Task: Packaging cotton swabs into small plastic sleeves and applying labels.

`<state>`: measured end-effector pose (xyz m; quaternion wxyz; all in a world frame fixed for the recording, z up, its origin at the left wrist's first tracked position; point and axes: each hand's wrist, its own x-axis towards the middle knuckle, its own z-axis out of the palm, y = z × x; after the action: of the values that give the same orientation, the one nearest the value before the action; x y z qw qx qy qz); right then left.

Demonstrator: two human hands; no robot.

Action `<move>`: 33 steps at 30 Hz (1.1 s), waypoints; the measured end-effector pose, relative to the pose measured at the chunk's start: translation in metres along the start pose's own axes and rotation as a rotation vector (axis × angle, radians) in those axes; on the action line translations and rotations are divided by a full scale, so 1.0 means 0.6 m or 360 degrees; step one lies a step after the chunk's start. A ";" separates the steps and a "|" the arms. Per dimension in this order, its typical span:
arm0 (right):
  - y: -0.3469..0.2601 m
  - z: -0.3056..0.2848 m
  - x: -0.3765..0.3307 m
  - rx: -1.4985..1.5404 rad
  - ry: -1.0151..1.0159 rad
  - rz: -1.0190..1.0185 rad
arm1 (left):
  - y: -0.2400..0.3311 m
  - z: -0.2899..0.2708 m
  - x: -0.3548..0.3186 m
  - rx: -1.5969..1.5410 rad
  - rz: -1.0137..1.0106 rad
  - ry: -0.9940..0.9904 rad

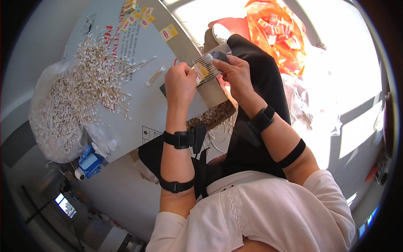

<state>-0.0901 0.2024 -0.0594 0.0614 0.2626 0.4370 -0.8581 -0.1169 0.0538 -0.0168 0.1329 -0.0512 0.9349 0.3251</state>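
My left hand (pixel 179 82) and my right hand (pixel 236 72) both hold a small clear packet of cotton swabs (pixel 204 68) with a yellow label, above the edge of a grey cardboard sheet (pixel 147 105) used as a work surface. The left hand pinches the packet's left end, the right hand grips its right end with the thumb on top. A heap of loose cotton swabs (pixel 98 73) lies on the cardboard to the left, and a few stray swabs (pixel 155 76) lie near my left hand.
A clear plastic bag full of swabs (pixel 56 113) sits at the cardboard's left edge. Small yellow labels (pixel 169 32) lie at the far end. An orange plastic bag of packets (pixel 279 31) lies on the floor to the right. A blue-and-white object (pixel 90 161) stands below the cardboard.
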 end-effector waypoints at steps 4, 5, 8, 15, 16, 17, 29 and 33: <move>-0.004 0.006 -0.003 0.0043 -0.0020 -0.0004 | -0.015 0.008 0.009 -0.0204 0.0008 0.0144; -0.002 0.004 -0.002 0.0032 -0.0007 0.0008 | -0.014 0.009 0.012 -0.0252 -0.0023 0.0148; -0.001 -0.003 0.002 -0.0011 -0.0009 0.0003 | -0.012 0.010 0.013 -0.0199 0.0032 0.0094; -0.004 0.002 0.003 0.0066 -0.0017 0.0069 | 0.001 0.008 0.012 -0.0118 0.0130 0.0153; -0.003 0.003 0.005 0.0065 -0.0024 0.0070 | 0.001 0.008 0.009 -0.0101 0.0079 0.0180; -0.003 -0.001 0.010 0.0060 -0.0011 0.0101 | 0.000 0.010 0.007 -0.0086 0.0033 0.0202; 0.016 0.018 0.031 0.0025 0.0047 -0.0090 | -0.036 0.068 -0.086 0.0760 0.0447 0.0430; 0.016 0.023 0.028 0.0002 0.0103 -0.0184 | -0.036 0.072 -0.085 0.0797 0.0391 0.0387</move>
<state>-0.1070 0.1875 -0.0683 -0.0025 0.2647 0.4525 -0.8516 -0.0545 0.0641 -0.0477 -0.0119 0.0580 0.9942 0.0895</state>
